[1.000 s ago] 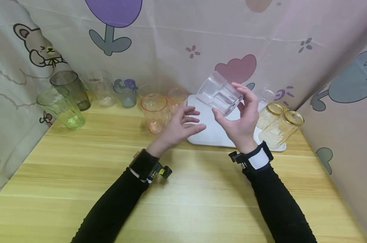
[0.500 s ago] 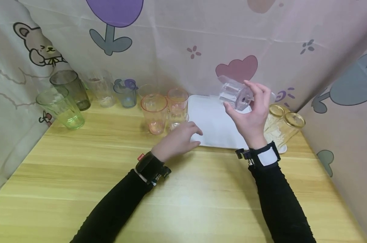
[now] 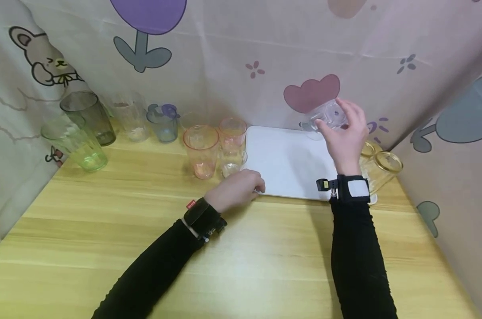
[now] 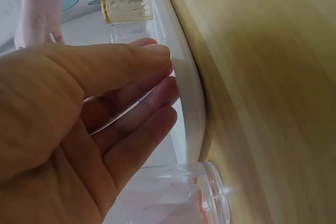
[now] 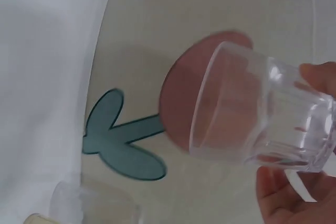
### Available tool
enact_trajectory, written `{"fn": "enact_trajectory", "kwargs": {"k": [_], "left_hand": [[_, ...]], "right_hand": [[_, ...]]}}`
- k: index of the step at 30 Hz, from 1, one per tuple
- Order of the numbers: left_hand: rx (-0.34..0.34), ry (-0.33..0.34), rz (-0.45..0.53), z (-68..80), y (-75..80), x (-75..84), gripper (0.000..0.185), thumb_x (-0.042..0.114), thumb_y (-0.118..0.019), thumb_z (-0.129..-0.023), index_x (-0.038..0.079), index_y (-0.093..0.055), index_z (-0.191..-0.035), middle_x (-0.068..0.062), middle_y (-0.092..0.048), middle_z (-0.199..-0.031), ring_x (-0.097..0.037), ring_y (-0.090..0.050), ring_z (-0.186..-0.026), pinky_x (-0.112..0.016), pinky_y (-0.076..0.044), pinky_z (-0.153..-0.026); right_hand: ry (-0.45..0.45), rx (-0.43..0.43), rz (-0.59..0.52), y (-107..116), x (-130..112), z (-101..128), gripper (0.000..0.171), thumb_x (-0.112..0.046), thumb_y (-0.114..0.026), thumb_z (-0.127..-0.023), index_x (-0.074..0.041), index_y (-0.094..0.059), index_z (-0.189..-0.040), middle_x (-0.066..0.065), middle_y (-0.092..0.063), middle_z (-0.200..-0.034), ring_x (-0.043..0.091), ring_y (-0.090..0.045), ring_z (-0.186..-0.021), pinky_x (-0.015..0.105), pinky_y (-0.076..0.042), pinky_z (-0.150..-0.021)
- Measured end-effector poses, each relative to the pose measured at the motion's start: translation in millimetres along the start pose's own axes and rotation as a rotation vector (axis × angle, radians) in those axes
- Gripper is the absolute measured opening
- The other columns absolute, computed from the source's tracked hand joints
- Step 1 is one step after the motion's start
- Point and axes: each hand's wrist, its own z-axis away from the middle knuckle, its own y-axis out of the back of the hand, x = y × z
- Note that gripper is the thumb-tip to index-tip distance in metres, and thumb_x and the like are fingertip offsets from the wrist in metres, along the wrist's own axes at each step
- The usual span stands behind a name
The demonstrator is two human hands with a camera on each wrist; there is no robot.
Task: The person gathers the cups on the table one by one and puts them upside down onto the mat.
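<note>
Right hand (image 3: 346, 137) grip around clear cup (image 3: 328, 116)

the right hand (image 3: 346, 137) hides most of the two amber glasses (image 3: 378, 166) on the right, and in the right wrist view its fingers (image 5: 291, 192) run off the edge.

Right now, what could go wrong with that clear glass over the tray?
1. The right hand holds the clear glass tipped, by fingertips near its base, above the far edge of the white tray; smooth plastic or glass could slip and drop.
2. Two gold-rimmed glasses lie just right of that wrist; lowering the arm could knock them.
3. The left hand rests at the tray's near edge, beside a small clear glass; a nudge could tip it.
</note>
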Motion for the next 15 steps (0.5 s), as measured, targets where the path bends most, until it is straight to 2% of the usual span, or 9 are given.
{"fn": "enact_trajectory", "kwargs": {"k": [3, 8, 10, 15], "left_hand": [[0.016, -0.005, 0.005, 0.7, -0.3, -2.0, 0.016, 0.004, -0.072, -0.096, 0.012, -0.081, -0.107, 0.000, -0.076, -0.108, -0.015, -0.069, -0.104, -0.028, -0.056, -0.092], [0.029, -0.006, 0.014, 1.2, -1.1, -4.4, 0.019, 0.002, -0.069, -0.097, 0.012, -0.082, -0.106, 0.000, -0.077, -0.108, -0.015, -0.069, -0.105, -0.028, -0.056, -0.092], [0.029, 0.002, 0.012, 1.2, -1.7, -5.3, 0.020, 0.001, -0.068, -0.097, 0.013, -0.082, -0.106, 0.001, -0.077, -0.108, -0.015, -0.069, -0.104, -0.028, -0.057, -0.092], [0.052, 0.009, 0.013, 0.9, -3.1, -6.7, 0.023, -0.002, -0.067, -0.096, 0.014, -0.082, -0.103, 0.003, -0.077, -0.105, -0.012, -0.069, -0.102, -0.026, -0.057, -0.088]], "right_hand": [[-0.094, -0.033, 0.042, -4.7, 9.0, -7.8, 0.060, -0.021, -0.088, -0.083, -0.021, -0.067, -0.140, -0.001, -0.059, -0.143, 0.010, -0.050, -0.126, 0.023, -0.046, -0.093], [-0.160, -0.106, 0.116, -15.4, 26.0, -13.5, 0.060, -0.019, -0.082, -0.088, -0.020, -0.063, -0.145, 0.008, -0.051, -0.150, 0.023, -0.042, -0.140, 0.035, -0.034, -0.116], [-0.172, -0.138, 0.134, -19.5, 32.2, -13.8, 0.060, -0.018, -0.080, -0.090, -0.019, -0.061, -0.146, 0.011, -0.048, -0.153, 0.027, -0.040, -0.142, 0.039, -0.030, -0.120], [-0.197, -0.214, 0.161, -26.9, 43.9, -13.9, 0.059, -0.013, -0.076, -0.092, -0.015, -0.058, -0.148, 0.014, -0.042, -0.157, 0.032, -0.037, -0.146, 0.043, -0.028, -0.122]]}}
